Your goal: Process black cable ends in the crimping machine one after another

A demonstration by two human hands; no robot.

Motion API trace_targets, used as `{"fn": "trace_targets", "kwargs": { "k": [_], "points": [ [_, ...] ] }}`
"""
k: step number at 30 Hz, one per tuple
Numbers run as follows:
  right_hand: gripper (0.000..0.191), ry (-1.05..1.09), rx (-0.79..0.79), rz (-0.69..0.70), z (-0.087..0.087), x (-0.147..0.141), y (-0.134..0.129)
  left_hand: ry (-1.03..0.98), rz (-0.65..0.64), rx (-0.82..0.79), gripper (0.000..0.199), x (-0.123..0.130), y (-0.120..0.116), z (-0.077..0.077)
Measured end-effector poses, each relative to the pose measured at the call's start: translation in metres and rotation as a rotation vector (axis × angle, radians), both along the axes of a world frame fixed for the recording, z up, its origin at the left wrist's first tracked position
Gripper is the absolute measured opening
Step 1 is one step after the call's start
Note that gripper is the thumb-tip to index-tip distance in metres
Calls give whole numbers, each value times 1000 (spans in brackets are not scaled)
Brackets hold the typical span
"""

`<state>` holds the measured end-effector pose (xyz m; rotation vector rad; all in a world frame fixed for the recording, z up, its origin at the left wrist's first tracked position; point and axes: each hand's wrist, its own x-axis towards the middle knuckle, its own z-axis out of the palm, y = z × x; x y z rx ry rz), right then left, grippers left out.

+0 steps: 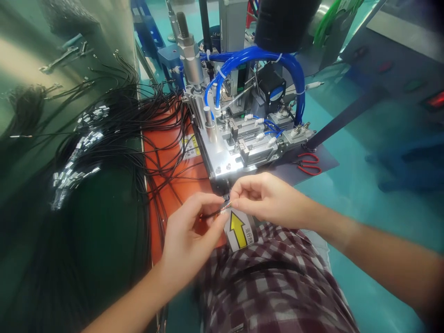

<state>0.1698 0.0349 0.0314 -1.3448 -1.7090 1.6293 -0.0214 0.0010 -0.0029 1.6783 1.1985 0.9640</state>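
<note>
Between thumb and fingers, my left hand [194,226] pinches a black cable [207,216] close to its stripped end. Thin bare or coloured wires [226,206] stick out of that end. My right hand [260,196] is closed in a pinch on the tips of these wires, its fingertips nearly meeting the left ones. Both hands are just in front of a metal machine [239,143] with cylinders and blue air hoses [256,55]. Below the fingers lies a white label with a yellow arrow [238,231].
Many black cables [163,125] trail over the orange board [166,189] onto the green surface [107,226] at left, where several have silvery connector ends [74,152]. Red-handled pliers [308,164] lie right of the machine. A dark bar [347,115] slants up at right.
</note>
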Motion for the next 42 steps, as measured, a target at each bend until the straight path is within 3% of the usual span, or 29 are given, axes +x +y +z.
{"fn": "trace_targets", "kwargs": {
  "k": [4, 10, 14, 17, 20, 22, 26, 30, 32, 34, 40, 42],
  "points": [
    [10, 15, 99, -63, -7, -3, -9, 2, 21, -70, 6, 0, 2, 4],
    [8, -106, 238, -90, -1, -6, -7, -58, 59, -165, 6, 0, 5, 8],
    [8, -149, 360, -25, -3, -7, -5, -85, 38, -194, 8, 1, 5, 10],
    [6, -204, 673, 34, -9, -5, -5, -84, 51, -224, 8, 3, 6, 12],
    [17, -352, 1053, 96, -17, -3, -6, -101, 71, -305, 10, 4, 8, 13],
    [22, -406, 1180, 85, -22, -3, -8, -128, 87, -367, 12, 3, 8, 12],
    [19, -335, 1106, -48, -31, -10, -15, -231, 85, -466, 15, -1, 7, 8],
    [8, -114, 741, -214, -32, -19, -22, -352, 75, -552, 14, -2, 7, 7],
    [10, -43, 640, -255, -33, -21, -25, -373, 70, -565, 14, -2, 7, 7],
    [9, -38, 656, -258, -33, -21, -27, -363, 67, -550, 13, -1, 7, 6],
    [10, -222, 914, -198, -29, -13, -31, -226, 109, -460, 11, 3, 6, 10],
    [12, -295, 891, -120, -22, -11, -27, -185, 111, -430, 9, 4, 6, 12]
  ]
}}
